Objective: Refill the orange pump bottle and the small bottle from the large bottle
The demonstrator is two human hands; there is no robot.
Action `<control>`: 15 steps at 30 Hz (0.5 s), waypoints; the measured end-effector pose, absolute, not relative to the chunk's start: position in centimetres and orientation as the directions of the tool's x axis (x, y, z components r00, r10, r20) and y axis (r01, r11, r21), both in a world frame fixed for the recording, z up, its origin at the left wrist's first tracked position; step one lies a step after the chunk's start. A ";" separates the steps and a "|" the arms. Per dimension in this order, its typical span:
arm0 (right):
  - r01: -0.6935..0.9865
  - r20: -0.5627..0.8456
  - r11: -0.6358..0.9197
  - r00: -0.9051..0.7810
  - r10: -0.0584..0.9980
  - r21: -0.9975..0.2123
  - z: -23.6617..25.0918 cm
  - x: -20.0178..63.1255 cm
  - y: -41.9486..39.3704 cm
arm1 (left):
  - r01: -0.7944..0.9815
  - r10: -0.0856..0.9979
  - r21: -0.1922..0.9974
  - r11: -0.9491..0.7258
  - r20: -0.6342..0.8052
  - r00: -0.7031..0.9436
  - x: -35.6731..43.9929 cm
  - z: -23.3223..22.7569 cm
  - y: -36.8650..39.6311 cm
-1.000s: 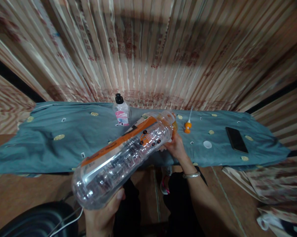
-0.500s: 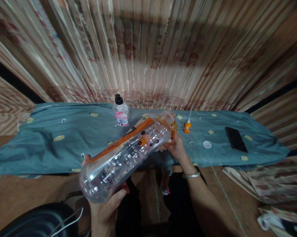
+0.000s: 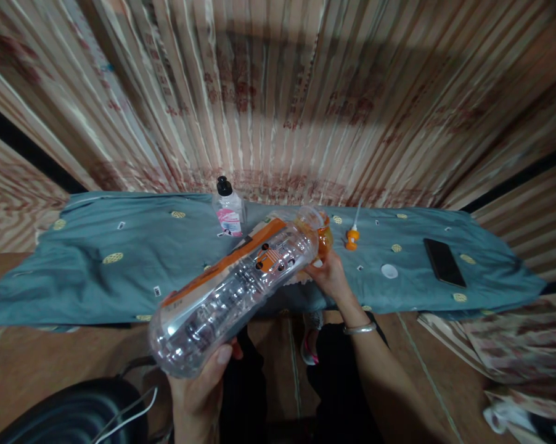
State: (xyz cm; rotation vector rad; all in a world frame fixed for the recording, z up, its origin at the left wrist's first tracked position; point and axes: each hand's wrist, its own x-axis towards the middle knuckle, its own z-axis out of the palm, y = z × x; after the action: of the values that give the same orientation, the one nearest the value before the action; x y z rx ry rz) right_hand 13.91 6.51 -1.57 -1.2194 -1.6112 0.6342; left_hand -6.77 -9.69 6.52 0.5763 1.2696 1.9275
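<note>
Cloth (image 3: 84, 240) open at left, small bottle (image 3: 230, 217) (upright) blocking beyond the large bottle (image 3: 227, 302), gap between pump (image 3: 352, 239) and phone (image 3: 444, 263).

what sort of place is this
Possibly a curtained-off corner of a home, though the pictures can't confirm it: a striped curtain hangs behind, a pineapple-print cloth covers the work surface, and the floor looks tiled.

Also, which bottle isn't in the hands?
The pink-labelled bottle with the black cap: it stands on the cloth, while the large clear bottle and amber container are held.
</note>
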 end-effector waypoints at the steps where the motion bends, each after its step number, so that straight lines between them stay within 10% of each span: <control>1: 0.416 0.391 0.361 -0.015 0.920 -0.835 -1.7 14.0 6.5 | -0.337 0.783 0.912 -0.234 -0.029 -0.622 -6.8 6.5 -9.7; 15: 0.444 0.387 0.365 -0.043 0.921 -0.818 -1.7 14.3 6.6 | -0.302 0.781 0.930 -0.208 -0.028 -0.623 -7.1 6.5 -10.1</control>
State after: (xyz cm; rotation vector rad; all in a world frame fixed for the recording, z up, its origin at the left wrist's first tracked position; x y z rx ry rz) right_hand 14.31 6.58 -1.72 -1.2337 -1.6559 0.6156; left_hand -7.09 -10.10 6.54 0.6016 1.3171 1.9056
